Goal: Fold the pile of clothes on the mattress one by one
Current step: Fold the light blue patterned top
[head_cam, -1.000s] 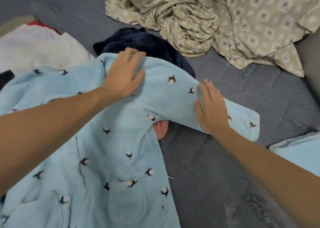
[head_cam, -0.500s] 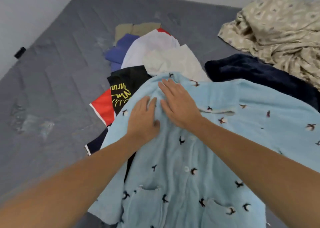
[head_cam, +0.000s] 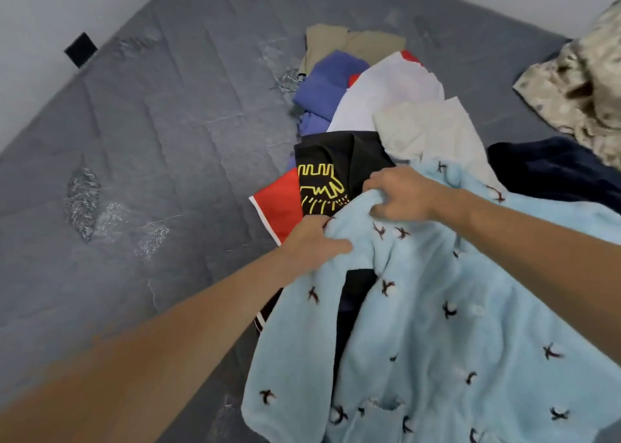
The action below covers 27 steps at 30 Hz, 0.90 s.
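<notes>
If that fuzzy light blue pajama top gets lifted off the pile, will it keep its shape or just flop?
Probably flop. The pajama top already bunches into soft folds where the left hand and right hand grip it. Its fleecy pile suggests it is bulky but fairly light, and unlikely to slip from a grip. Its loose front panels would likely dangle and swing open.

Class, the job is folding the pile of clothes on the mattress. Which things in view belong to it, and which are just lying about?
Belongs to the job:
light blue pyjama top, gripped by left hand and right hand
pile of clothes
mattress

Just lying about:
patterned sheet
small black object
</notes>
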Each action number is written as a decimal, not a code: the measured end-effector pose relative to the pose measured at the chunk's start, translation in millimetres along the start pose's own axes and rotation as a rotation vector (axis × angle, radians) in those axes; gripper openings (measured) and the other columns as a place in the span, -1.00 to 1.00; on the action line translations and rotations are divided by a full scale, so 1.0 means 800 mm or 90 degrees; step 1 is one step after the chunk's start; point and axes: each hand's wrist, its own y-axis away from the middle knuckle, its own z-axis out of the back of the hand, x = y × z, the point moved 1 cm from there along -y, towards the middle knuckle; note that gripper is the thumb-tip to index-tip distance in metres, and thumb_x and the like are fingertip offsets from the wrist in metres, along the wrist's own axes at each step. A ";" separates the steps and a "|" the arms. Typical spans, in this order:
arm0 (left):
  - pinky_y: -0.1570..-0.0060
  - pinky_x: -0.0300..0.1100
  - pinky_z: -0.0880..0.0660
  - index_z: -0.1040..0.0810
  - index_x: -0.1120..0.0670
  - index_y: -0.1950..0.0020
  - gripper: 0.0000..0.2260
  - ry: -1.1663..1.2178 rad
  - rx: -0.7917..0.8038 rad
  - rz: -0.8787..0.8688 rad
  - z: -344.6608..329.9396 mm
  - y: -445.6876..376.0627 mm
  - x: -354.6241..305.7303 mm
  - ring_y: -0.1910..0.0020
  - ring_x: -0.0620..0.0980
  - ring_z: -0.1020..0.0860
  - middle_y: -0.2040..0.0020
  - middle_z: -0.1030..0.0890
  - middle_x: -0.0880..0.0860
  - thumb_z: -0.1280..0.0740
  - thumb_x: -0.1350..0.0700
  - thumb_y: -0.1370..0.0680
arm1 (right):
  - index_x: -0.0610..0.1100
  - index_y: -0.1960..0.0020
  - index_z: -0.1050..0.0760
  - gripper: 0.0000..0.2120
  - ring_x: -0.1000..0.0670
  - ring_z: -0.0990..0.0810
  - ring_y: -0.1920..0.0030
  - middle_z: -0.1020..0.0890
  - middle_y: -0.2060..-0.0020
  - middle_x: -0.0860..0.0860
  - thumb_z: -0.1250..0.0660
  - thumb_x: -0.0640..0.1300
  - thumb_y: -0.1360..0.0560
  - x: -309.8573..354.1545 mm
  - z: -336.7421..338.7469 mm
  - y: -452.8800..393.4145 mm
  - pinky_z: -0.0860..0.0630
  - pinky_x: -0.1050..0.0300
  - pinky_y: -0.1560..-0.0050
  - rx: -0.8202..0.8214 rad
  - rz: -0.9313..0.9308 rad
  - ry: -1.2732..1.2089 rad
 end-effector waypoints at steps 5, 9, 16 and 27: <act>0.22 -0.11 -0.53 -0.58 0.18 0.05 -0.91 0.152 -0.109 -0.040 0.076 -0.016 -0.014 0.27 -0.02 -0.57 0.20 -0.63 0.08 -0.46 0.23 -0.50 | -0.03 0.05 -0.62 -0.85 0.01 -0.62 0.06 -0.63 0.13 0.12 -0.54 -0.01 -0.48 0.007 0.058 -0.022 -0.54 0.09 0.03 0.117 -0.059 -0.085; 0.20 -0.14 -0.51 -0.55 0.07 0.06 -0.84 -0.065 -0.038 -0.069 0.112 -0.029 -0.010 0.17 -0.02 -0.58 0.14 -0.62 0.03 -0.52 0.13 -0.50 | -0.06 0.04 -0.57 -0.75 0.05 -0.62 0.16 -0.64 0.17 0.12 -0.57 0.03 -0.46 0.011 0.074 -0.033 -0.50 0.28 0.27 0.224 -0.120 -0.162; -0.15 0.02 -0.65 -0.72 0.09 -0.14 -0.65 -0.246 0.292 0.084 0.196 -0.012 -0.006 -0.03 0.03 -0.73 -0.03 -0.76 0.02 -0.63 0.00 -0.42 | 0.02 0.16 -0.46 -0.81 -0.09 -0.54 0.04 -0.57 0.13 0.02 -0.44 -0.03 -0.57 0.012 0.062 -0.055 -0.46 0.02 0.01 0.018 -0.121 -0.153; 0.21 -0.07 -0.37 -0.50 0.07 0.10 -0.83 -0.470 -0.213 -0.049 0.299 -0.052 0.058 0.11 0.14 -0.55 0.17 -0.52 0.04 -0.41 0.05 -0.62 | -0.14 -0.01 -0.53 -0.88 -0.27 -0.53 -0.02 -0.60 0.04 -0.16 -0.28 -0.10 -0.63 -0.004 0.008 -0.075 -0.45 -0.16 0.00 -0.236 -0.168 0.112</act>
